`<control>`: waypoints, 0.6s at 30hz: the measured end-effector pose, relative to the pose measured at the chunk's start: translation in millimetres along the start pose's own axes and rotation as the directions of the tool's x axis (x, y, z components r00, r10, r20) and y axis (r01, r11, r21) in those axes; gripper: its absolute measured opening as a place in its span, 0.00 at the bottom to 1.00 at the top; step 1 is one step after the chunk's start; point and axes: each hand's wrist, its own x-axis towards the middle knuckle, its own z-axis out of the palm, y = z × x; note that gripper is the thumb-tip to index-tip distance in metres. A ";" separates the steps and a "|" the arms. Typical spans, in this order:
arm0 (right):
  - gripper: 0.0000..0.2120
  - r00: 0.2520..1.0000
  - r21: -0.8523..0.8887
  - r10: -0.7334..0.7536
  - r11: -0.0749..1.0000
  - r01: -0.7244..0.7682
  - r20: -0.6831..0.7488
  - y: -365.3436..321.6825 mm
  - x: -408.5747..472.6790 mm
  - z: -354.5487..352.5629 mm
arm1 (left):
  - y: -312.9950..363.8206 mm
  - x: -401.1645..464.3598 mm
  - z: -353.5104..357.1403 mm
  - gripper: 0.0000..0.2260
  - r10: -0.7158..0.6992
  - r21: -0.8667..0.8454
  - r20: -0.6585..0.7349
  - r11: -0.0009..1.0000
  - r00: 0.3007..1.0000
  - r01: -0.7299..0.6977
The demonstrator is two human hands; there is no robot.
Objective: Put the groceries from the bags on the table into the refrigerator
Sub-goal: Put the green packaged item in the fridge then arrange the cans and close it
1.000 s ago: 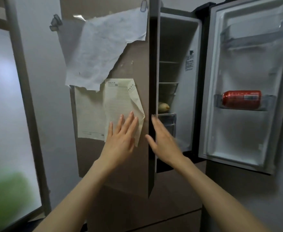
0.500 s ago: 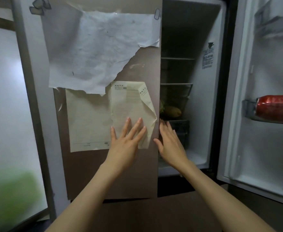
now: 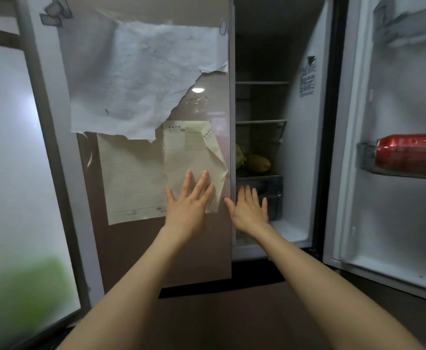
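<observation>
Left hand: the left hand (image 3: pixel 188 203) lies flat with straight, spread fingers on the outside of the left refrigerator door (image 3: pixel 202 248), over the lower corner of a creased yellowish paper (image 3: pixel 194 157); it grasps nothing.
Right hand: the right hand (image 3: pixel 251 210) is released, fingers straight, at the free edge of that door, its thumb just beside the edge; whether it touches the edge cannot be told.
Refrigerator: the right door (image 3: pixel 388 198) stands wide open, a red can (image 3: pixel 408 154) lying on its side in a door rack; the left door looks shut or nearly so.
Groceries: no bag and no tabletop is in view; inside, a yellow fruit (image 3: pixel 258 163) and something green (image 3: pixel 240 156) sit on a shelf above a clear drawer (image 3: pixel 270 193).
Handling: the door is stiff and probably weighty on its hinges, best taken by its free vertical edge; the taped papers are thin and would crumple or tear under a sliding palm.
Hard to make out: the interior is dark, the upper shelves unreadable; the green item is half hidden by the door; a white torn sheet (image 3: pixel 141 79) covers the upper door; a green blur at lower left cannot be identified.
</observation>
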 end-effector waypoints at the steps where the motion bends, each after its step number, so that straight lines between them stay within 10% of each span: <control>1: 0.30 1.000 -0.006 -0.002 1.000 0.002 0.006 -2.8 0.1 -2.0 | 3.2 1.7 -4.7 0.30 -0.009 -0.004 0.024 1.000 1.000 0.009; 18: 0.24 0.879 -0.075 -0.047 0.997 0.012 -0.475 116.0 -170.7 -125.3 | 126.5 -63.1 -47.6 0.26 0.378 -0.168 -0.128 0.903 0.917 -0.396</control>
